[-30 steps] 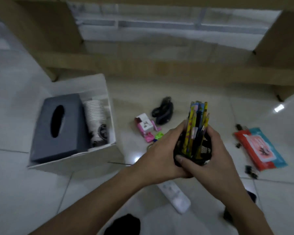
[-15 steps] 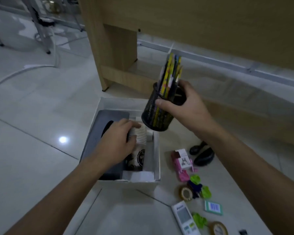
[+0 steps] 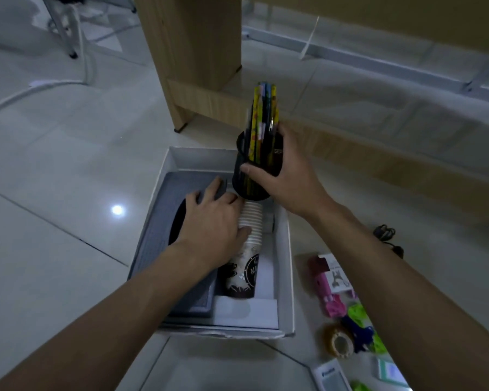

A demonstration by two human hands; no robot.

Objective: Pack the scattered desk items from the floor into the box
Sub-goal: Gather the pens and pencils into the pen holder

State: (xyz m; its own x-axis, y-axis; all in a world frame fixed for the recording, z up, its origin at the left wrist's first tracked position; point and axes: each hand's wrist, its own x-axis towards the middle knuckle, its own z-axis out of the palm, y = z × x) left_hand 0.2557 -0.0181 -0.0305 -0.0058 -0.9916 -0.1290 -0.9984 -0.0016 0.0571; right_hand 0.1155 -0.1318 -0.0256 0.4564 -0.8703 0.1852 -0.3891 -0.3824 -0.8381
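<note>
Bottom edge cuts off the remote, its label blurred

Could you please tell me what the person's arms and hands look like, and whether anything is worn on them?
Both arms are bare as far as the head view shows: no sleeve reaches the left forearm or the right forearm. The left hand and right hand wear no gloves, and no watch, bracelet or ring shows on them.

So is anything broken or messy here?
The box looks torn along its near rim. The paper cups lie on their side inside it. A tape roll and green clips sit scattered on the floor beside it.
</note>
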